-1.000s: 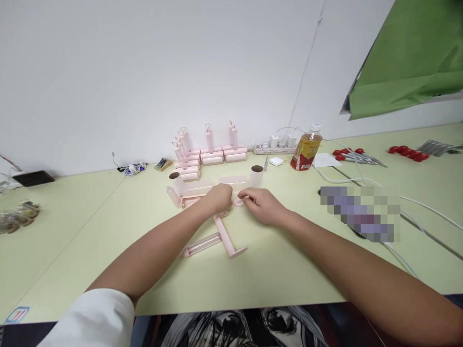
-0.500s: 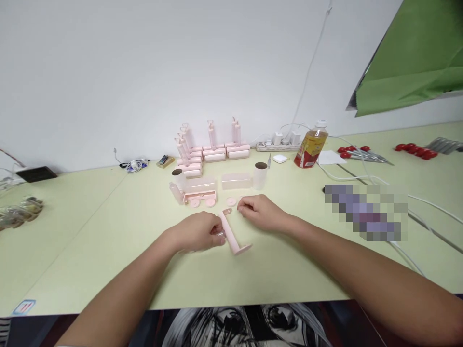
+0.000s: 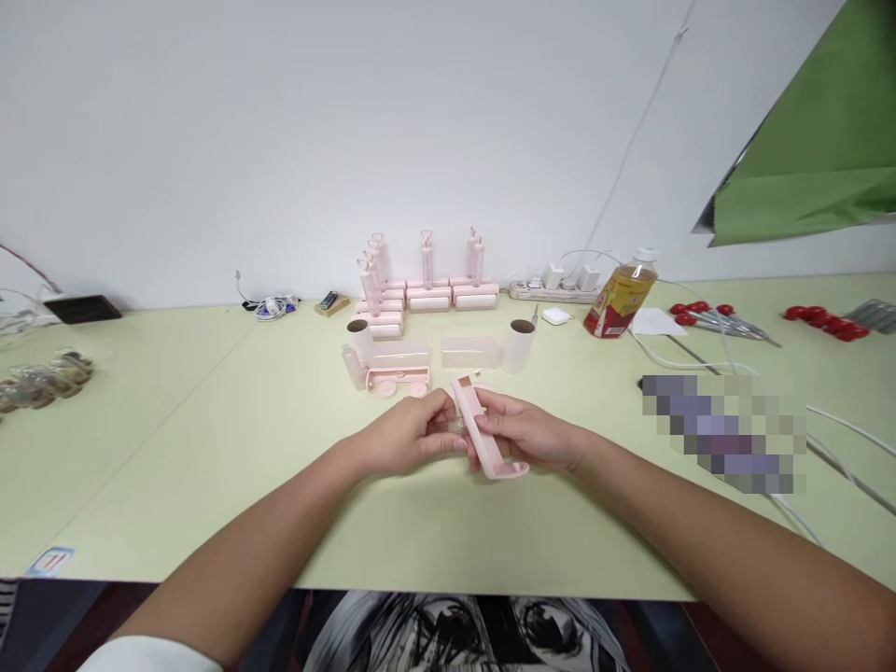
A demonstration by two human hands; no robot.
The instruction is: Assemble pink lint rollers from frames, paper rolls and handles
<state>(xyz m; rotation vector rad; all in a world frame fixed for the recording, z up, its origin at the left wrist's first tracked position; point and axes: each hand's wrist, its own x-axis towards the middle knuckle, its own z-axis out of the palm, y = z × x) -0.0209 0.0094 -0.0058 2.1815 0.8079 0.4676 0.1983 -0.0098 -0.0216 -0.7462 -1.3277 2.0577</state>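
My two hands meet over the middle of the pale green table (image 3: 210, 448). A pink plastic lint-roller handle (image 3: 482, 434) with a flat foot at its near end is held between them. My left hand (image 3: 410, 434) pinches its left side, where a small clear part shows. My right hand (image 3: 528, 431) wraps round its right side. Just beyond lie loose pink parts: a tray with round caps (image 3: 398, 381), clear covers (image 3: 470, 353) and two paper rolls (image 3: 519, 344).
Finished pink rollers (image 3: 427, 289) stand stacked by the wall. A power strip (image 3: 553, 285), a bottle of amber liquid (image 3: 620, 299), red-handled tools (image 3: 700, 315) and white cables (image 3: 826, 411) lie to the right. A green sheet (image 3: 819, 159) hangs at top right.
Both hands came back from the loose parts toward me. The pink handle left the table and is now held up between both hands. The camera shifted slightly.
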